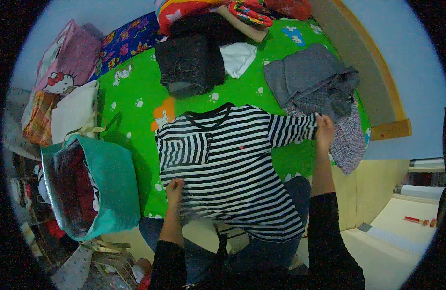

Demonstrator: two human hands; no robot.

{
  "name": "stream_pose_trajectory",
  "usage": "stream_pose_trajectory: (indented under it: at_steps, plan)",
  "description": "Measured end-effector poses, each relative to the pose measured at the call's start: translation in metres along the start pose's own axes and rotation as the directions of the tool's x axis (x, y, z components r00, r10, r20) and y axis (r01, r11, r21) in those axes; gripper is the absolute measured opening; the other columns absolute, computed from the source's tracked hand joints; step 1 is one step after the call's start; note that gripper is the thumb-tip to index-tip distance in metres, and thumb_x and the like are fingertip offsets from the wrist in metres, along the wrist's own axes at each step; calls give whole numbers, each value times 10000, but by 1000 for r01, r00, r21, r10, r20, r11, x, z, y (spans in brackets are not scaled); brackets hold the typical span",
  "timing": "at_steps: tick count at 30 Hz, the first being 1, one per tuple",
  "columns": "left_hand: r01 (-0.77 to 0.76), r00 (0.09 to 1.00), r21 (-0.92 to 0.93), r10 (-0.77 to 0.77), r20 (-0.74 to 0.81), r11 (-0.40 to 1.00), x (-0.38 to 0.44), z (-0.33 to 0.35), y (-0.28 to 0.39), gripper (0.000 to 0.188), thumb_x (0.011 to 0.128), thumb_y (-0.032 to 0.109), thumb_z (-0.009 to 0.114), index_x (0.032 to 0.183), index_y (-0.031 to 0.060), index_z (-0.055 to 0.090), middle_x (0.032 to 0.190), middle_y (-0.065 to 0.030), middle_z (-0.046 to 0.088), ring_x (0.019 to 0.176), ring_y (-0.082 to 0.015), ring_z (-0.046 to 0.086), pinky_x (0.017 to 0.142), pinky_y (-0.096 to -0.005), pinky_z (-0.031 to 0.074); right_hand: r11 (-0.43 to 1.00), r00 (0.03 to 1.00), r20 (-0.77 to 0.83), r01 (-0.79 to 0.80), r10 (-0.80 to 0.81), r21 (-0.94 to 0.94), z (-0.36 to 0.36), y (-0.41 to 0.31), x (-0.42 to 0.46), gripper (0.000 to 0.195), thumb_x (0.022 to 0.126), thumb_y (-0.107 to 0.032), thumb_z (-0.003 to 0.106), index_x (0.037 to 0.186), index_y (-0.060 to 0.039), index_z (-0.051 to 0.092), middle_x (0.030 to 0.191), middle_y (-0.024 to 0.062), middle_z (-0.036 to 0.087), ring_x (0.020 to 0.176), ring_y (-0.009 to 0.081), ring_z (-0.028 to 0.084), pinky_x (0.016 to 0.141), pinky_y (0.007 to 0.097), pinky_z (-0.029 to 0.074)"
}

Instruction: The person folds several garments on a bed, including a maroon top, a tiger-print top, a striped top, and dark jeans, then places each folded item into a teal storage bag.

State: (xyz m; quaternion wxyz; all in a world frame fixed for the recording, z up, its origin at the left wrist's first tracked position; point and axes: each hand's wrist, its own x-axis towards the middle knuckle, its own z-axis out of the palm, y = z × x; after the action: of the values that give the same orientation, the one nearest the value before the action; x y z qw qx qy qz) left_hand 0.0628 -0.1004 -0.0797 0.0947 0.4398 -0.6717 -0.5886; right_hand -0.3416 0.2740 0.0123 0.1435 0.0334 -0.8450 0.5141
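A black-and-white striped shirt [226,174] lies spread in front of me, its neckline away from me and its lower edge hanging over my lap. It has a chest pocket [184,149] with upright stripes. My right hand [325,130] grips the cuff of the right-hand sleeve [292,129], which is stretched out sideways. My left hand [175,189] pinches the shirt's left side, below the pocket. The other sleeve cannot be made out; it seems folded under.
The shirt lies on a green patterned bedsheet [128,119]. Beyond it are folded black trousers [190,65], a white cloth [238,58] and grey garments [310,76]. At left stand a teal bag [112,185] with clothes inside and a pink bag [68,61]. A wooden bed edge [389,130] runs along the right.
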Motion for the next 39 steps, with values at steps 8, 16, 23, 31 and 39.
stream_pose_trajectory:
  at_steps: [8,16,23,31,39]
  plan:
    - [140,990,-87,-139,15,986,3,-4,-10,156,816,184,632,869,38,635,789,-7,602,726,-93,526,695,-227,414,884,663,741,-275,-111,379,122,-155,-105,244,835,-139,583,1055,-39,550,903,64,596,781,151,580,666,264,492]
    - [112,993,-196,-106,42,974,11,-15,5,170,852,172,566,922,28,623,811,-21,606,727,-110,535,674,-235,437,930,804,552,-344,221,130,66,-14,-72,276,828,-215,610,1025,-26,570,878,70,625,750,149,614,603,260,465]
    - [-63,943,-204,-8,-333,977,75,-60,5,177,848,189,568,887,19,596,820,-35,571,687,-107,506,605,-249,401,856,623,650,-510,436,-85,103,29,-67,392,784,-329,643,1007,-13,583,882,94,620,759,173,603,611,309,458]
    - [161,983,-193,-175,-58,968,130,-49,34,239,731,200,694,838,14,588,740,-27,566,660,-118,508,622,-245,413,918,723,574,-232,384,-322,170,26,-68,452,688,-378,707,922,-6,601,859,102,584,763,191,549,654,331,438]
    - [166,957,-174,-201,-209,971,142,-19,60,263,698,175,716,856,6,591,755,-36,577,686,-152,527,662,-275,434,906,753,512,-392,414,-157,176,55,-64,445,680,-264,733,988,16,577,892,104,581,772,193,544,652,330,445]
